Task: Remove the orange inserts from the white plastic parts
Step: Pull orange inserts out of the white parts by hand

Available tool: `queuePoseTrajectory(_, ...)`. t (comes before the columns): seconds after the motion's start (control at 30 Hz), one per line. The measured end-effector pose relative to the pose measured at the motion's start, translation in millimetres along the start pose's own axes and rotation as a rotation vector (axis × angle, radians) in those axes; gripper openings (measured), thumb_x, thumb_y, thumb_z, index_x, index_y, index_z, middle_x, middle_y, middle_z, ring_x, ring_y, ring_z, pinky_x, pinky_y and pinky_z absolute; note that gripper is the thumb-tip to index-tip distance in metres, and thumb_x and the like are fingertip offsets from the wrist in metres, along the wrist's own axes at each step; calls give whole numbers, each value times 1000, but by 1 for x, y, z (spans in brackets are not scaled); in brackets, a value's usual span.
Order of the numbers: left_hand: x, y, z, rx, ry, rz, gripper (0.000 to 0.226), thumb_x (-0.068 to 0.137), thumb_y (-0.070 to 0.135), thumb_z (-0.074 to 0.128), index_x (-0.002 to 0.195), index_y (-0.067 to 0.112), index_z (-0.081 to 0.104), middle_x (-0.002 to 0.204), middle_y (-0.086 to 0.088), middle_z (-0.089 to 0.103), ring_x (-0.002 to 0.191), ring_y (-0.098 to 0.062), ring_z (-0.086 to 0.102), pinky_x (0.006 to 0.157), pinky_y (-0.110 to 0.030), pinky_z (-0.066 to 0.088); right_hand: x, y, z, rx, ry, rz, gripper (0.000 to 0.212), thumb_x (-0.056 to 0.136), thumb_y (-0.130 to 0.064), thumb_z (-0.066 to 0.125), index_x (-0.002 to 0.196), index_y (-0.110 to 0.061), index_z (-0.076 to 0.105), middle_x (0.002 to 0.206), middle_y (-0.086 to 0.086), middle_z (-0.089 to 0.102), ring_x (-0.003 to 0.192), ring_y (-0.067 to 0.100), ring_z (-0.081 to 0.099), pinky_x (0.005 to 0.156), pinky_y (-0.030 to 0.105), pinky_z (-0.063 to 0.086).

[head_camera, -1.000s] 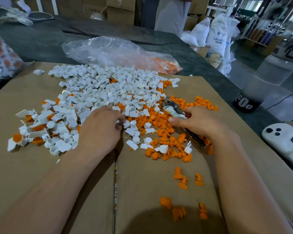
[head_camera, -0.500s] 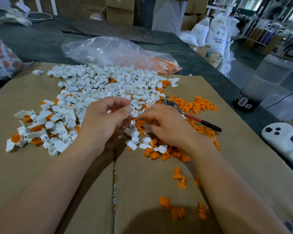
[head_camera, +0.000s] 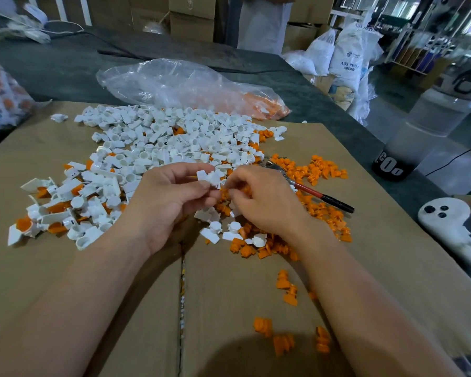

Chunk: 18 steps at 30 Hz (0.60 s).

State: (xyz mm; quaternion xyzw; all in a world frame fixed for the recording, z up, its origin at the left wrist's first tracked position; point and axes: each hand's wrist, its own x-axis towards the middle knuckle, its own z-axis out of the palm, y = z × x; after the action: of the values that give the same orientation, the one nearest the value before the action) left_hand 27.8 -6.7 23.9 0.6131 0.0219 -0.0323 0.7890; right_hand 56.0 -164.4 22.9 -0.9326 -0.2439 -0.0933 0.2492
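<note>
Head view: left hand [head_camera: 169, 198] fingers [head_camera: 186, 167] pinch white part [head_camera: 209, 177]; right hand [head_camera: 265, 200] just beside.

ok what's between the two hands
A white part, pinched by the left hand; the right hand is close beside it. This shows in the head view.

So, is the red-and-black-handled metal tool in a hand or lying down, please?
Lying down: the tool rests on brown cardboard among orange plastic inserts, ungripped.

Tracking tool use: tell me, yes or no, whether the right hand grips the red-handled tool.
No, the red-handled tool lies loose on the cardboard beside the right hand.
</note>
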Motion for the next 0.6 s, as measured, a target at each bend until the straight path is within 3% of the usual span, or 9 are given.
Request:
queuePoseTrajectory(0.07, -1, 0, 0, 49, 19, 20, 27, 82, -10, 55, 88, 12, 69, 69, -11, 70, 63, -16, 68, 58, -17, 54, -2, -1, -3, 85, 47, 31, 7, 88, -14, 53, 87, -19, 58, 79, -10, 56, 77, 11, 54, 70, 30, 46)
queuePoseTrajectory(0.17, -3, 1, 3, 104, 55, 61, 27, 81, -11, 58, 84, 13, 69, 71, -14, 65, 54, -13, 65, 50, -14, 50, -3, 0, -4, 184, 72, 54, 5, 89, -14, 55, 89, -18, 57, 72, -16, 51, 67, 3, 50, 63, 18, 41)
queuePoseTrajectory(0.3, -4, 1, 2, 116, 104, 97, 20, 74, -11, 64, 74, 9, 64, 56, -4, 64, 50, -13, 64, 48, -17, 51, -3, -2, -3, 379, 108, 73, 14, 89, -10, 56, 101, -15, 62, 83, -20, 54, 78, -3, 54, 71, 9, 44)
queuePoseTrajectory(0.43, 0, -4, 0, 330, 210, 178, 33, 68, -12, 70, 60, 20, 66, 65, -1, 69, 59, -8, 62, 55, -18, 52, -5, -5, -3, 560, 119, 111, 24, 88, -8, 58, 81, -30, 56, 82, -11, 62, 83, 10, 66, 78, 27, 53)
queuePoseTrajectory(0.47, -1, -4, 0, 366, 228, 207, 36, 68, -11, 70, 58, 23, 66, 66, 1, 68, 58, -3, 60, 51, -14, 48, -5, -7, -4, 592, 124, 115, 26, 88, -7, 58, 79, -32, 55, 81, -10, 63, 83, 11, 67, 78, 30, 54)
queuePoseTrajectory(0.53, -2, -4, 0, 429, 242, 278, 37, 69, -8, 69, 59, 28, 65, 67, 3, 66, 50, 4, 54, 43, -7, 38, -6, -9, -5, 593, 132, 101, 27, 87, -8, 60, 78, -32, 56, 79, -11, 62, 82, 13, 66, 77, 33, 54)
queuePoseTrajectory(0.6, -4, -4, 1, 504, 256, 357, 38, 70, -5, 69, 60, 31, 64, 69, 4, 60, 49, 6, 50, 45, -4, 34, -6, -11, -7, 589, 127, 87, 24, 86, -8, 61, 78, -31, 58, 78, -12, 61, 78, 12, 64, 75, 31, 53)
